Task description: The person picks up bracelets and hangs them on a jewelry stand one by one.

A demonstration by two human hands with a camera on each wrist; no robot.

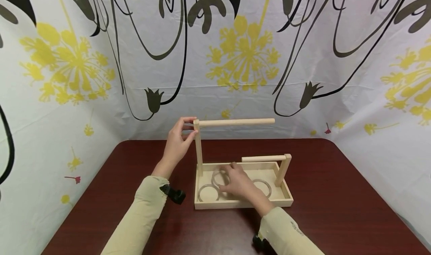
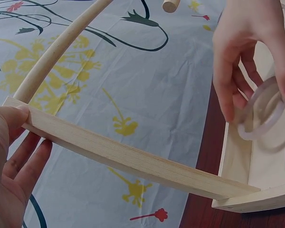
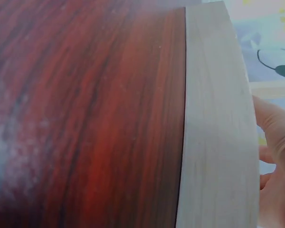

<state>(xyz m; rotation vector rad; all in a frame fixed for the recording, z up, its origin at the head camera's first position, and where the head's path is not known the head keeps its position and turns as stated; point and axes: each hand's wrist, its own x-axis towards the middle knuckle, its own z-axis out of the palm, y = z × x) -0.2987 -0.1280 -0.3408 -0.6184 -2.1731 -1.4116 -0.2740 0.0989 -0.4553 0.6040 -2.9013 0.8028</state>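
My left hand [image 1: 179, 139] pinches the top of a tall square wooden post [image 1: 199, 148], where a round wooden rod [image 1: 237, 122] joins it and points right. This post rises from the left end of a shallow wooden tray [image 1: 242, 204]. Inside the tray, my right hand [image 1: 238, 181] pinches a pale translucent bangle [image 2: 252, 134], tilted on edge in the left wrist view. Another bangle [image 1: 199, 193] lies in the front left of the tray. A third bangle [image 1: 270, 189] lies at the right, partly behind my right hand. The right wrist view shows mostly the tray's outer side [image 3: 218, 118].
A shorter post [image 1: 283, 171] stands at the tray's right end, its rod [image 1: 263, 158] pointing left below the tall one. The dark red table [image 1: 323, 210] extends around the tray. A patterned cloth [image 1: 202, 71] hangs behind it.
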